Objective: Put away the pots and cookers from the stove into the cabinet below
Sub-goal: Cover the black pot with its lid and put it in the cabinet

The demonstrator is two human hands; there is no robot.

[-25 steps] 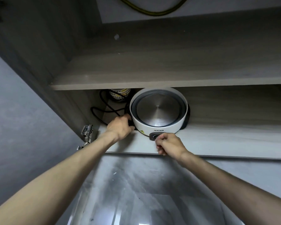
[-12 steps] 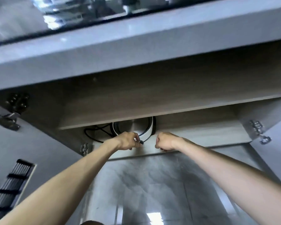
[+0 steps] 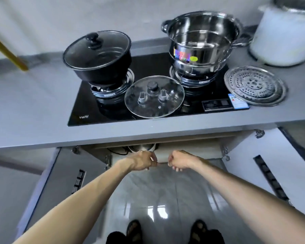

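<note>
The view has swung up since a moment ago, so the stove (image 3: 148, 67) on the grey desk (image 3: 33, 103) shows now. Both hands have come away from the cooker (image 3: 142, 148), which sits in the cabinet (image 3: 192, 149) below, on the left. The left hand (image 3: 143, 161) and right hand (image 3: 180, 160) are curled up near the shelf edge and hold nothing. The stove says "vatti". The steel pot (image 3: 201, 41) on the right burner has a bright sticker, too blurry to read.

Bright even light; glare on floor tiles (image 3: 158, 210); slight motion blur; edges bowed; cabinet interior (image 3: 183, 148) perhaps shadowed.
</note>
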